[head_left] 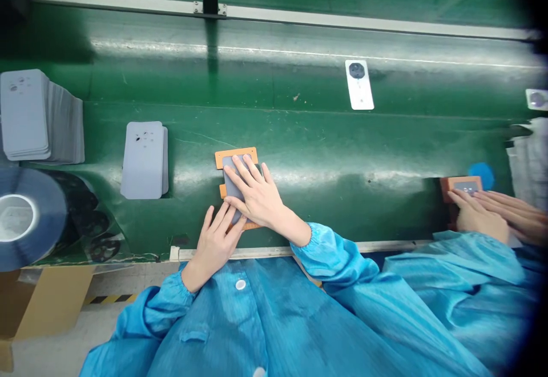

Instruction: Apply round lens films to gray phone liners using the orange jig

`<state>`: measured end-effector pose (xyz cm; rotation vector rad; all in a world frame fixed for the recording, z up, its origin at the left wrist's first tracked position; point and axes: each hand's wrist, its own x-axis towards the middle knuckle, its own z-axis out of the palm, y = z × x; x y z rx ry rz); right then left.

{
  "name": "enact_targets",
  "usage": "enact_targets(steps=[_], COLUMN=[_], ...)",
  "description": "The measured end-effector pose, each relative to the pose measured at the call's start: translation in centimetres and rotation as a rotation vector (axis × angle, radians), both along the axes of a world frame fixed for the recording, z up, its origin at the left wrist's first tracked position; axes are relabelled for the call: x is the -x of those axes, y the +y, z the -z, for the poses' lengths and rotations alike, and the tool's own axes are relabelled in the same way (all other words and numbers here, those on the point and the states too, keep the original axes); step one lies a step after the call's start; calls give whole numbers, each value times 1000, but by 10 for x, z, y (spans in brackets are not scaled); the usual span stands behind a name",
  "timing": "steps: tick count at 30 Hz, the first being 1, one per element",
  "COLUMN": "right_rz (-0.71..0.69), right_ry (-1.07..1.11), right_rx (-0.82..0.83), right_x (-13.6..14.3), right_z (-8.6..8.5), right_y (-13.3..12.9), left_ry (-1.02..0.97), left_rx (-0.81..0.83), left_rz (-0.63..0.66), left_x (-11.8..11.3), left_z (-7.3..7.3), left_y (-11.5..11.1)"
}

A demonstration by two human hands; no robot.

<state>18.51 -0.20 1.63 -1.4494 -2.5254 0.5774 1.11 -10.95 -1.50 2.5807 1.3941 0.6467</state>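
An orange jig [236, 153] lies on the green worktop in front of me, with a flat grey panel [232, 178] in it. Over the panel my right hand [262, 199] rests flat, its fingers stretched out and spread. My left hand [217, 244] is at the near edge, fingers extended, the tips touching the panel's lower part. Neither hand grips anything. Most of the panel is hidden beneath the hands. To the left lie a couple of grey phone-back panels [142, 163] with camera holes, overlapping each other.
A stack of similar panels [24, 114] stands at far left, behind a large roll of clear film [55, 217]. A white phone [359, 94] lies farther back. On the right, a co-worker's hands [483, 214] press on another orange jig [449, 184]. A cardboard box [53, 303] sits below left.
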Motion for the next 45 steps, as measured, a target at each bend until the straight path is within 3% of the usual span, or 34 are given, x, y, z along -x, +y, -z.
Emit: enact_targets(steps=[5,10,16,20,25,27,32,36,40,42,45], right_rz=[-10,281,352,324,70,41,152,235,246,282,380], right_ry=[83,206,369,562,665,653,632,663,868,913,884], right_rx=[-5,-51,70,100,262,294,244,456,761,757,603], right_x=[-10,-22,-20,-16,-3,0,-2,-2,5,5,0], right_z=[4,10,8,-12,-35,-36,-25,-19,-16,-14,-10], right_y=[-4,-20,-24,-28,-40,-43,-40,-35,-18,8,75], left_ry=[-30,-249,-472,-653,-971,-1093,-1240,-1314,-1354,-1327,-1209], left_rx=[-18,31,62,232,486,572,651,644,633,584,354], left_rz=[-19,-68,-230,-362,-485,-506,-606,-614,-629,-660,-760], left_x=[-2,-8,-11,-4,10,16,26,28,31,38,58], left_z=[-3,-17,-34,-40,-42,-41,-34,-32,-42,-53,-70], left_y=[1,7,26,38,48,50,50,51,51,44,20])
